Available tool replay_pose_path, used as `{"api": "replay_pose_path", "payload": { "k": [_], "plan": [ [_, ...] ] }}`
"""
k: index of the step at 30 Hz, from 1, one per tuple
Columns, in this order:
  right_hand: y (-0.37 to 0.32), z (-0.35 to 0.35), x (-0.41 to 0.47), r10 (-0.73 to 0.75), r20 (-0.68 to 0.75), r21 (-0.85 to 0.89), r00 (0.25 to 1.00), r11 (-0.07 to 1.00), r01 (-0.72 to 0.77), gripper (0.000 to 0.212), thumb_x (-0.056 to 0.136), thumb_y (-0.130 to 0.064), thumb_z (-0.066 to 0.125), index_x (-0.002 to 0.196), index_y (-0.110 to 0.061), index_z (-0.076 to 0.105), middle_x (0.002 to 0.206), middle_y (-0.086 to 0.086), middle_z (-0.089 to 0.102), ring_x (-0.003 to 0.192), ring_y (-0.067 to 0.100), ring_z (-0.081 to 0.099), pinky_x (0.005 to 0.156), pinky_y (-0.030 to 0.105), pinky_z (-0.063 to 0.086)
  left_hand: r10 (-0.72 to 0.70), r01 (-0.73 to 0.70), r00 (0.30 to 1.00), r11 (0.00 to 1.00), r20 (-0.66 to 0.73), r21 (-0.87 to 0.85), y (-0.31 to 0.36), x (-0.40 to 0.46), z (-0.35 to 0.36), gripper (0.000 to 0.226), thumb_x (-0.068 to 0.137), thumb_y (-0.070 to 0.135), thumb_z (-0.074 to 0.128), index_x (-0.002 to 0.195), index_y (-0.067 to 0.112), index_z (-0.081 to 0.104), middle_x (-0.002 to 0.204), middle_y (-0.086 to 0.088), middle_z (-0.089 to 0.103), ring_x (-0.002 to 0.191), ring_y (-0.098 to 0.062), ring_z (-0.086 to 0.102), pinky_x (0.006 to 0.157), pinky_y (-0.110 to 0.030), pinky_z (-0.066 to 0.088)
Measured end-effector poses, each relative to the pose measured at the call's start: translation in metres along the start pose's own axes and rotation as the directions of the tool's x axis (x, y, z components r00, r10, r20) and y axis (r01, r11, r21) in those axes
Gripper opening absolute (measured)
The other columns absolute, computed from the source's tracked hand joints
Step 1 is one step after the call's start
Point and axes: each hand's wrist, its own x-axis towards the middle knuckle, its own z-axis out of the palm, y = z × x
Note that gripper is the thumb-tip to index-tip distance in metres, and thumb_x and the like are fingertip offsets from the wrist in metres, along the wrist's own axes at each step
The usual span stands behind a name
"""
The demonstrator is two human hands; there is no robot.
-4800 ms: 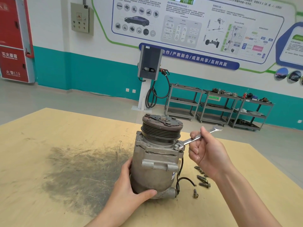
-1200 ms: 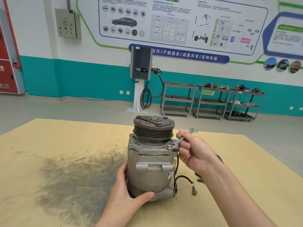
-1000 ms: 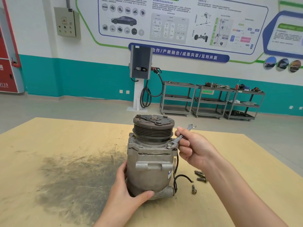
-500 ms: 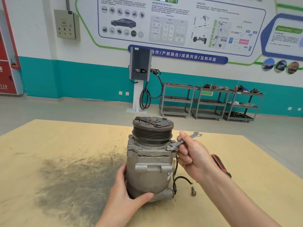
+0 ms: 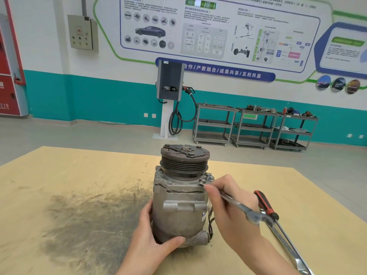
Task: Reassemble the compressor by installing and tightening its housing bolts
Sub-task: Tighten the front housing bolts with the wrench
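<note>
**Tightening a bolt on an upright compressor**

A large pale plywood table (image 5: 59, 195) with a dark grey smudge fills the near half of the scene. Near its centre stands the grey cast-metal compressor (image 5: 179, 209), upright, its black grooved pulley (image 5: 184, 161) on top.

The left hand (image 5: 153, 241) wraps around the lower housing, thumb across the near side, steadying it. The right hand (image 5: 232, 207) grips a slim silver wrench (image 5: 238, 207), whose far end sits at a small housing bolt (image 5: 206, 180) on the upper right edge.

Just right, on the table, lie a red-and-black-handled screwdriver (image 5: 265, 203) and a long silver spanner (image 5: 288, 249).

Risk, as a judgement: the wrench head may slip off the bolt and round it, since the tool meets it at a slant. The tall compressor could also tip if the left hand loosens.

Containers: three grey metal shelf carts (image 5: 254, 126) stand at the far wall, holding small parts too distant to identify.
</note>
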Motion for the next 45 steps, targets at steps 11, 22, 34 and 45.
{"api": "replay_pose_path", "payload": {
  "k": [11,22,34,45],
  "plan": [
    [0.02,-0.014,0.03,0.7,0.314,0.582,0.642,0.392,-0.712,0.045,0.102,-0.042,0.032,0.075,-0.01,0.049,0.043,0.004,0.04,0.037,0.021,0.044,0.042,0.027,0.032,-0.038,0.038,0.999,0.999,-0.008,0.005,0.003,-0.001,-0.001,0.11,0.036,0.059,0.085,0.124,0.059,0.019,0.123,0.042,0.034,0.112,0.021,0.041,0.1,-0.022,0.04],
    [0.043,0.0,0.033,0.715,0.581,0.554,0.389,0.003,-0.832,0.036,0.102,-0.038,0.038,0.078,-0.013,0.047,0.043,0.001,0.034,0.033,0.014,0.034,0.033,0.021,0.031,-0.035,0.035,0.999,0.999,-0.015,-0.004,0.005,0.001,-0.001,0.12,0.033,0.054,0.085,0.131,0.05,0.017,0.125,0.035,0.037,0.115,0.005,0.047,0.102,-0.027,0.043],
    [0.032,0.008,0.023,0.74,0.398,0.567,0.543,0.267,-0.78,0.04,0.102,-0.037,0.036,0.08,-0.008,0.051,0.043,0.0,0.034,0.035,0.012,0.032,0.038,0.019,0.031,-0.051,0.051,0.999,0.999,-0.019,0.005,0.006,0.0,0.0,0.118,0.031,0.059,0.085,0.127,0.052,0.018,0.122,0.039,0.034,0.109,0.016,0.042,0.103,-0.029,0.043],
    [-0.009,0.016,0.001,-0.075,-0.053,-0.254,0.996,0.965,0.059,0.026,0.093,-0.025,0.056,0.069,-0.015,0.055,0.052,-0.013,0.046,0.04,0.005,0.041,0.039,0.021,0.034,-0.044,0.044,0.998,0.999,-0.035,0.015,0.002,0.002,0.0,0.113,0.035,0.05,0.087,0.126,0.05,0.021,0.121,0.039,0.036,0.104,0.023,0.042,0.095,-0.02,0.044]
  ]
}}
